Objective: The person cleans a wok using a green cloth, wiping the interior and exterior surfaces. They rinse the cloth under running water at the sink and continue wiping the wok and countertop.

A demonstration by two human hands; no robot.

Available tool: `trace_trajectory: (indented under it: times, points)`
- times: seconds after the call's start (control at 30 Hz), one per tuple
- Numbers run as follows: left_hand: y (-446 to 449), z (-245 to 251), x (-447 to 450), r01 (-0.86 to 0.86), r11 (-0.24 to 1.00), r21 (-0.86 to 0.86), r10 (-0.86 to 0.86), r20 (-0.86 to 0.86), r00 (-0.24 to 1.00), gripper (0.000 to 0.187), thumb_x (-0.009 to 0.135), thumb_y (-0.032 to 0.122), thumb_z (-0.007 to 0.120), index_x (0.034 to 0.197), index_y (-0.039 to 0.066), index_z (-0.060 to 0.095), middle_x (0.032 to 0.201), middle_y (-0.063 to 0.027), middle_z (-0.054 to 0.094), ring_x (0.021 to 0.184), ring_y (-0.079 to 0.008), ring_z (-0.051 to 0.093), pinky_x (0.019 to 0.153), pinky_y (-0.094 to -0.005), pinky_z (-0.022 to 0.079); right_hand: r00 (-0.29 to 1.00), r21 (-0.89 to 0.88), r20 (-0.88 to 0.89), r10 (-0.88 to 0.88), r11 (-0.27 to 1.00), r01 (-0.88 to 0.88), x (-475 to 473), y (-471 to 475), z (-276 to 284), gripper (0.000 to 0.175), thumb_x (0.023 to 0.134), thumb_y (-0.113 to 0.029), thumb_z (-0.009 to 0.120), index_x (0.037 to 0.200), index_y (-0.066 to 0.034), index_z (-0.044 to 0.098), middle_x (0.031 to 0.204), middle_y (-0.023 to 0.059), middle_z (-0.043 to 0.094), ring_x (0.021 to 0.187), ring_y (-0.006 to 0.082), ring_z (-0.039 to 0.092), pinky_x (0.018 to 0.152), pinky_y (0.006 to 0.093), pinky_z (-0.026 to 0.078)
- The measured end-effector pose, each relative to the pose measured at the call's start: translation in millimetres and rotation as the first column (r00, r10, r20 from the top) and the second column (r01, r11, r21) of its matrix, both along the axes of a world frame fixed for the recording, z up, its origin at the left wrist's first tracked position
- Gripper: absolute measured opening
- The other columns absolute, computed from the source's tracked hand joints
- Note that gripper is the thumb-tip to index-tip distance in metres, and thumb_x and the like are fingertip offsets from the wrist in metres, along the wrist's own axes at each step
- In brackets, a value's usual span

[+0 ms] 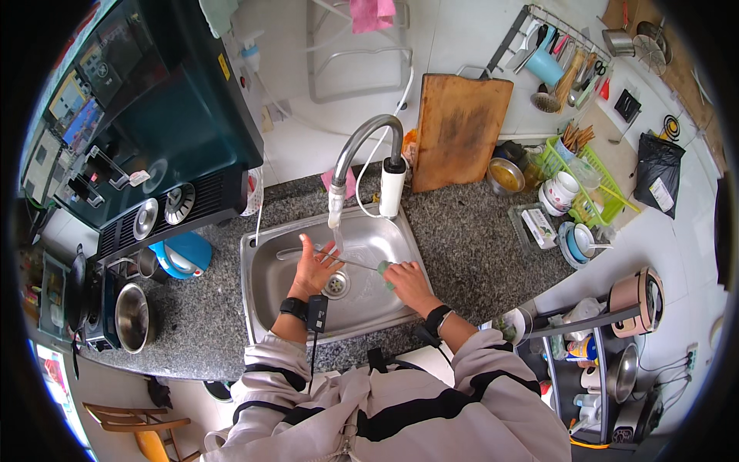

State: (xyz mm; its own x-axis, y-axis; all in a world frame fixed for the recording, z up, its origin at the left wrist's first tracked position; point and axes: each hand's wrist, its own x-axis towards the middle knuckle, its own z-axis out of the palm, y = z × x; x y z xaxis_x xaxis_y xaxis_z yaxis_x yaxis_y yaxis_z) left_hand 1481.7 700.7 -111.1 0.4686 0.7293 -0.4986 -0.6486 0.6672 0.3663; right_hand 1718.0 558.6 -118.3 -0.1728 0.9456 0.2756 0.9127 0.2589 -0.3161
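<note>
My left hand (pixel 314 268) is over the stainless steel sink (pixel 369 306), thumb raised and fingers spread beside a stream of water. A thin metal utensil handle (pixel 361 264) crosses its palm and fingers, without the fingers closing round it. The utensil's rounded end (pixel 288 253) shows left of my thumb; its exact kind is unclear. My right hand (pixel 407 283), at the sink's right side, pinches a green scouring pad (pixel 385 274) around the handle's other end. Above, water runs from the curved faucet (pixel 369 130). Below my hands is the drain strainer (pixel 336 285).
A wooden cutting board (pixel 462 127) leans on the wall behind the granite counter (pixel 462 254). Bowls (pixel 563 187) and a green dish basket (pixel 606 215) stand right. To the left are a blue container (pixel 193 257), a metal bowl (pixel 133 317) and the low range hood (pixel 202 115).
</note>
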Motion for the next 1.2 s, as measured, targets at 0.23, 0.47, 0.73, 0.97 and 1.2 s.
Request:
trace_trajectory:
  times: [0.23, 0.47, 0.73, 0.97, 1.2]
  points:
    - [-11.3, -15.0, 6.2, 0.028, 0.99, 0.136, -0.022, -0.04, 0.999, 0.058, 0.092, 0.063, 0.041, 0.123, 0.015, 0.05, 0.128, -0.0128, 0.053, 0.121, -0.0332, 0.047, 0.106, -0.0498, 0.035, 0.755, 0.093, -0.656, 0.021, 0.994, 0.053, -50.5, 51.9, 37.0, 0.028, 0.071, 0.004, 0.058, 0.098, -0.0069, 0.056, 0.095, 0.0132, 0.063, 0.09, 0.036, 0.06, 0.076, 0.0436, 0.048]
    - [-18.6, 8.1, 8.8, 0.11, 0.971, 0.213, -0.136, 0.111, 0.985, 0.073, 0.087, 0.072, 0.036, 0.13, 0.015, 0.05, 0.13, -0.0073, 0.054, 0.121, -0.0246, 0.05, 0.106, -0.0418, 0.036, 0.899, 0.276, -0.393, 0.194, 0.957, -0.086, -94.6, 80.1, 53.6, 0.067, 0.072, 0.003, 0.062, 0.135, -0.0158, 0.049, 0.119, 0.0115, 0.059, 0.107, 0.0354, 0.055, 0.091, 0.0402, 0.047]
    - [-15.2, 32.6, -26.0, -0.089, 0.954, 0.288, 0.089, 0.011, 0.996, 0.067, 0.088, 0.067, 0.046, 0.135, 0.019, 0.043, 0.137, -0.0101, 0.047, 0.122, -0.0423, 0.044, 0.107, -0.0538, 0.031, 0.922, 0.03, -0.371, 0.111, 0.994, -0.107, -63.8, 59.8, 16.9, 0.067, 0.071, 0.004, 0.062, 0.134, -0.0165, 0.049, 0.125, 0.0096, 0.055, 0.111, 0.0351, 0.051, 0.096, 0.0422, 0.044]
    - [-14.3, 35.0, -55.5, -0.164, 0.944, 0.286, 0.172, -0.002, 0.985, 0.068, 0.087, 0.067, 0.046, 0.135, 0.018, 0.043, 0.137, -0.0108, 0.048, 0.124, -0.0423, 0.043, 0.106, -0.0524, 0.034, 0.935, -0.047, -0.337, 0.109, 0.99, -0.132, -26.8, 50.5, -12.7, 0.066, 0.072, 0.003, 0.061, 0.133, -0.0193, 0.05, 0.124, 0.0069, 0.054, 0.112, 0.0354, 0.049, 0.094, 0.0427, 0.043]
    - [-7.2, 45.1, -68.1, -0.156, 0.923, 0.351, 0.197, -0.086, 0.977, 0.061, 0.092, 0.056, 0.049, 0.135, 0.013, 0.043, 0.135, -0.0097, 0.05, 0.124, -0.0349, 0.046, 0.104, -0.0489, 0.038, 0.823, -0.281, -0.529, -0.207, 0.958, 0.061, 2.4, 46.4, -46.6, 0.051, 0.078, 0.004, 0.054, 0.127, -0.0069, 0.054, 0.117, 0.0195, 0.059, 0.106, 0.0382, 0.057, 0.091, 0.0401, 0.047]
